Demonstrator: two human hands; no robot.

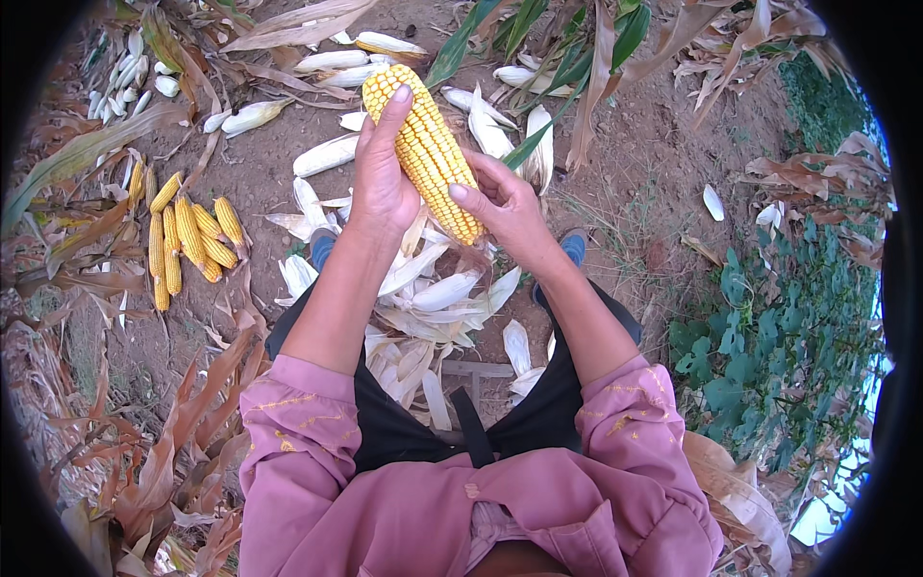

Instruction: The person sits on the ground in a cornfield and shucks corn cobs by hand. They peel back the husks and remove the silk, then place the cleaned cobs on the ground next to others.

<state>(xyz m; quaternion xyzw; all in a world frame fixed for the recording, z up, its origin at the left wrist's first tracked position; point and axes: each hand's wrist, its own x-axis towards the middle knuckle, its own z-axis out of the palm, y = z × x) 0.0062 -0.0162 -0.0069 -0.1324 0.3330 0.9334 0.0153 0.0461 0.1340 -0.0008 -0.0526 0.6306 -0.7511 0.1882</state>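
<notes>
A bare ear of yellow corn (436,155) is held up in front of me, tilted, its tip end at the upper left. My left hand (387,166) wraps the upper left side, the thumb lying over the kernels. Around the lower right end is my right hand (508,209), its thumb pressed on the kernels and its fingers behind the ear. Below the ear, between my feet, lies a heap of pale dry corn husks (447,296). A pile of bare yellow ears (189,231) rests on the soil at the left.
Ears in pale husks (328,155) lie ahead on the bare soil, with more at the upper left (122,79). Dry corn leaves (166,440) crowd the left side. Green leafy vines (750,360) grow at the right. Green and brown corn stalk leaves (598,65) reach in from the top.
</notes>
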